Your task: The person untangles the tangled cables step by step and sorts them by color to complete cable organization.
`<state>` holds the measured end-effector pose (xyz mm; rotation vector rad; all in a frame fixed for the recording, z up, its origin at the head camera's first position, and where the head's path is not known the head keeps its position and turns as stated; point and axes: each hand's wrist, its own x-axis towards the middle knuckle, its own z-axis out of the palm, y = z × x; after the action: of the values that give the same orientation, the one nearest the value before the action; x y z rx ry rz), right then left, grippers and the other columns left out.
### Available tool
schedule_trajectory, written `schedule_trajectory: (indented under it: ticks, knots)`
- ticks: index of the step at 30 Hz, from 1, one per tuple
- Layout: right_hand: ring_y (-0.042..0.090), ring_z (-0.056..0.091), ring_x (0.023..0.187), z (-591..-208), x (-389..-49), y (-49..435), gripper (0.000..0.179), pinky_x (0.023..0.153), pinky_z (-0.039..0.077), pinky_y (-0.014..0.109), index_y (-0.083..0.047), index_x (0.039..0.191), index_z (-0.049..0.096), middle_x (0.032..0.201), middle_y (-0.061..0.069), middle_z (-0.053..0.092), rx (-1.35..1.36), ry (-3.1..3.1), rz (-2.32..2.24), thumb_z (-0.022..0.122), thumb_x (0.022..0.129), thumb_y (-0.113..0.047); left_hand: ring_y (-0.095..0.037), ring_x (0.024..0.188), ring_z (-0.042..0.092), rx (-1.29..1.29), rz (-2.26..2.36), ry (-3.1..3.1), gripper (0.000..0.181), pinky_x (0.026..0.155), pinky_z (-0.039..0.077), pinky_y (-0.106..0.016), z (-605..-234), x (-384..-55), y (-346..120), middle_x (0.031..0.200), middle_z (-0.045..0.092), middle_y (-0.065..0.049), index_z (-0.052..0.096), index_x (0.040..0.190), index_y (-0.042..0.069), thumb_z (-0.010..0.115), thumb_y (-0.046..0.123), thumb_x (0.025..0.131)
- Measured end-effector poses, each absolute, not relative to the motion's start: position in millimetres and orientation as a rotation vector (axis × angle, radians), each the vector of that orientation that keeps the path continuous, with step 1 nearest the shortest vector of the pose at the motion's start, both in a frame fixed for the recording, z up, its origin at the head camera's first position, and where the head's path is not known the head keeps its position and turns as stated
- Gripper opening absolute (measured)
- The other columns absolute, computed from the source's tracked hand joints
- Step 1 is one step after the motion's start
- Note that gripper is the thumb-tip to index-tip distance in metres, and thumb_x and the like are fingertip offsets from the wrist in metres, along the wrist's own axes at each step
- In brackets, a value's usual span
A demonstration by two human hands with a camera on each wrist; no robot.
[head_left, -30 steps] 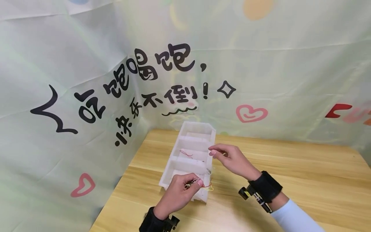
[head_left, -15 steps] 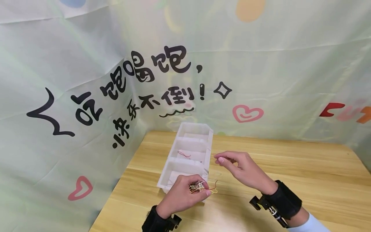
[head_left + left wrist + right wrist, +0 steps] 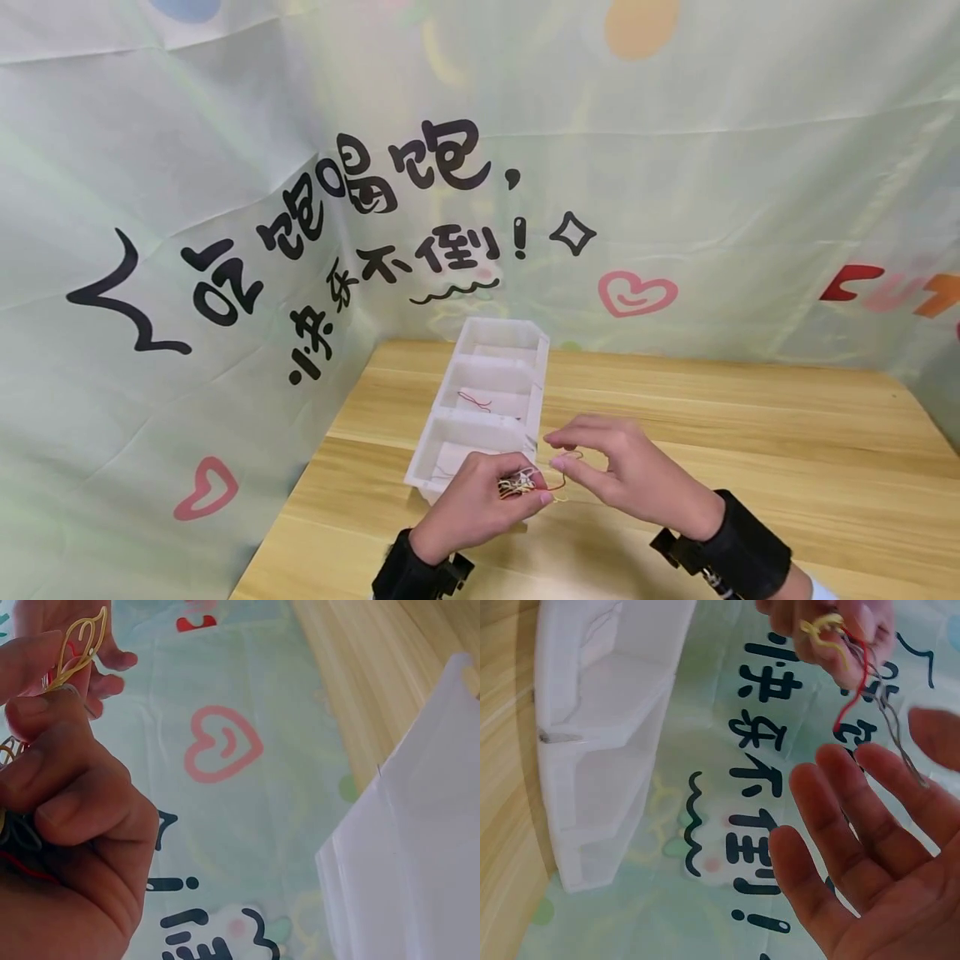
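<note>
My left hand (image 3: 474,502) holds a bundle of thin coloured strands (image 3: 516,482), wires or cords, in front of the tray's near end. Yellow loops (image 3: 84,646) stick up past its fingertips in the left wrist view. A red strand (image 3: 865,671) and a doubled grey strand (image 3: 888,712) hang from the bundle toward my right hand (image 3: 637,477). That hand is just right of the bundle, its thumb and fingers apart. The grey strand's end lies over its index finger, unpinched. The white divided tray (image 3: 428,442) is partly covered by my left hand.
A looped red strand (image 3: 474,402) lies in the tray's middle compartment. The tray stands on a wooden table (image 3: 750,433), near its left edge. A printed cloth (image 3: 720,192) hangs behind and to the left.
My right hand has moved back from beside the tray's middle and come down to the strands. The left hand has shifted slightly right with the bundle, which shows more now.
</note>
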<state>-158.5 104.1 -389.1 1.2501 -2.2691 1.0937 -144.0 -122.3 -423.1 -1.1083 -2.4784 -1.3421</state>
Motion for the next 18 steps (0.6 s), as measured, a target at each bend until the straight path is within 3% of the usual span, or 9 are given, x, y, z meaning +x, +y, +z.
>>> schedule_trajectory:
  ticks: [11,18]
  knots:
    - [-0.003,0.051,0.076,-396.3,-154.7,104.9,0.005,0.062,0.045,0.015,-0.022,0.091,0.069,0.087,-0.016,0.057,1.322,-2.282,0.936,0.066,0.087,-0.020,0.006,0.057,0.049,-1.078,-1.375,-2.489,0.011,0.049,0.042,-0.013,-421.2,-142.8,-121.2,0.073,0.059,0.016,0.062,0.091,0.024,0.062,0.035,0.089]
    - [0.005,0.057,0.081,-391.8,-149.7,109.4,0.020,0.066,0.050,0.025,-0.023,0.093,0.066,0.088,-0.011,0.062,1.240,-2.239,1.172,0.066,0.084,-0.005,0.001,0.058,0.044,-1.021,-1.365,-2.483,0.017,0.052,0.039,-0.016,-423.2,-142.8,-120.9,0.081,0.061,0.015,0.063,0.102,0.023,0.058,0.036,0.092]
